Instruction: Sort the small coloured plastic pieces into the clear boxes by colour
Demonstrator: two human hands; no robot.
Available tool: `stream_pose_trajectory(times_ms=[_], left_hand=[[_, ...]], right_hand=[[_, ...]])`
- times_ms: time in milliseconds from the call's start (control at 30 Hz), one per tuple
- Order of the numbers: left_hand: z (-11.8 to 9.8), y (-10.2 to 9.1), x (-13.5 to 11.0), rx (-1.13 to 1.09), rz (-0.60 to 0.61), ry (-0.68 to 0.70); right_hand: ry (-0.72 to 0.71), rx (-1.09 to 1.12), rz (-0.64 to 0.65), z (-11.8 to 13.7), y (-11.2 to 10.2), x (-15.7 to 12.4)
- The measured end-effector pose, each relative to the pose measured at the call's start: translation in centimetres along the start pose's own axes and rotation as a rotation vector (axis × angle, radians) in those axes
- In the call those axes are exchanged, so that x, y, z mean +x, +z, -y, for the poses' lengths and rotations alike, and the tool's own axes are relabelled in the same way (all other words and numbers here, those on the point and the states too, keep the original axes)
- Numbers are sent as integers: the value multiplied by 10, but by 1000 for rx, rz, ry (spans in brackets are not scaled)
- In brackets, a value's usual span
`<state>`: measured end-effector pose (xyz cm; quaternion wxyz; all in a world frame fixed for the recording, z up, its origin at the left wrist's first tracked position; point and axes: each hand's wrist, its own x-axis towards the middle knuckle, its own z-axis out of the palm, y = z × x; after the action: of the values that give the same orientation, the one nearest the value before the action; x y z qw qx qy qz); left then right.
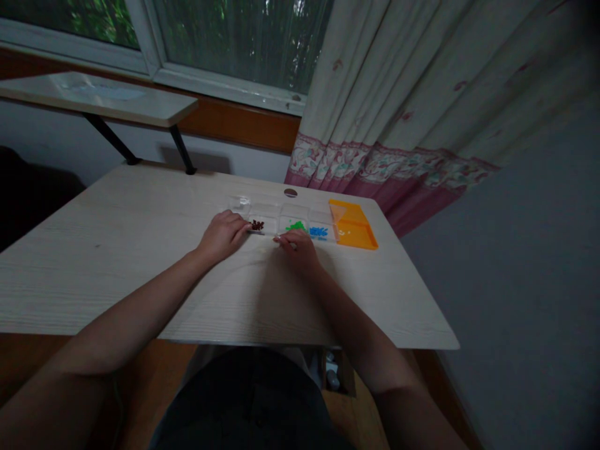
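My left hand (225,235) is closed, its fingertips together at the near left corner of a clear compartment with small dark brown pieces (257,225). What those fingers hold, if anything, is too small to tell. My right hand (300,249) is pinched in front of the green pieces (296,225), its fingertips pointing left toward my left hand; something tiny may be between them. Small blue pieces (319,232) lie in the compartment just right of the green ones. The clear compartments (294,210) stand in a row on the table.
An orange tray (359,234) with a few small white pieces adjoins the row on the right. The pale wooden table (117,256) carries a raised shelf (164,112) at back left. A round dark spot (290,193) lies behind the compartments; a curtain (375,156) hangs beyond.
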<state>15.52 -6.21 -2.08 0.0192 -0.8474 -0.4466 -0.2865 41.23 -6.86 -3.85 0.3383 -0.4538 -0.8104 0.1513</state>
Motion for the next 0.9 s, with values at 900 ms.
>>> stream_pose_trajectory(times_ms=[900], left_hand=[[29,-14,-1,208,0,-164]], right_hand=[[-121,-259,303,19,7,-4]])
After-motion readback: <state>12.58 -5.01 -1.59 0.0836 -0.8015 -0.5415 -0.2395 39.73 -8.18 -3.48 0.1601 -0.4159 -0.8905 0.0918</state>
